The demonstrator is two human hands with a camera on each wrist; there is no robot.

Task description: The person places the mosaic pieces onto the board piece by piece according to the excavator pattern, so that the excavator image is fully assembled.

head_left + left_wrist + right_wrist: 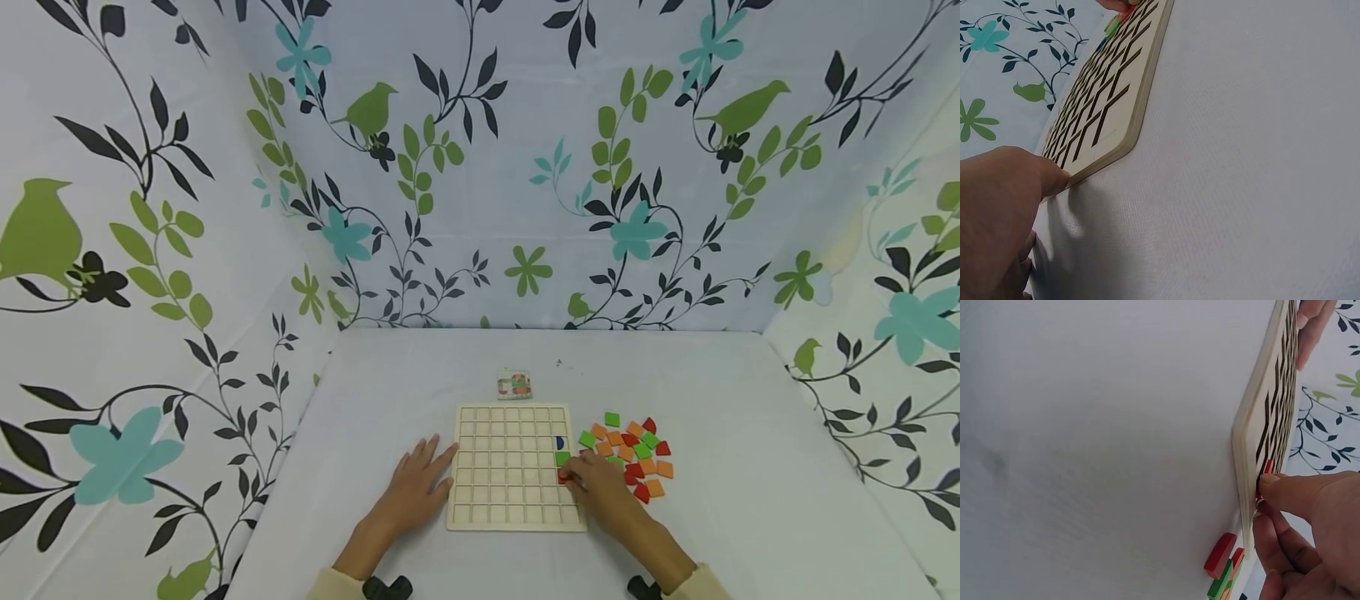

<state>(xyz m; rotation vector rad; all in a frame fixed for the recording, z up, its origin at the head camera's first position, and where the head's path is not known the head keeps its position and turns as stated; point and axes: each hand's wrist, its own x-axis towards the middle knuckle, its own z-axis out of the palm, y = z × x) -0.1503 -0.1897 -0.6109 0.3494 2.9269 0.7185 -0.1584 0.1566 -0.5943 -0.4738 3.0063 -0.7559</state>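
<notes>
My right hand (602,486) pinches a red piece (562,479) below a green square (562,458) on the grid board (510,527), apparently seating it, needing careful alignment, while my left hand (415,487), fingers spread, touches its left edge.

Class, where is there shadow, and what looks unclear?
Left wrist view: a soft-edged shadow on the white table beside the left hand; head view: fairly even light, the card too small to read; right wrist view: a faint, blurred dark smudge at left.

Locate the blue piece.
In the head view, the blue piece sits in the rightmost column of the board, just above a green piece.
</notes>
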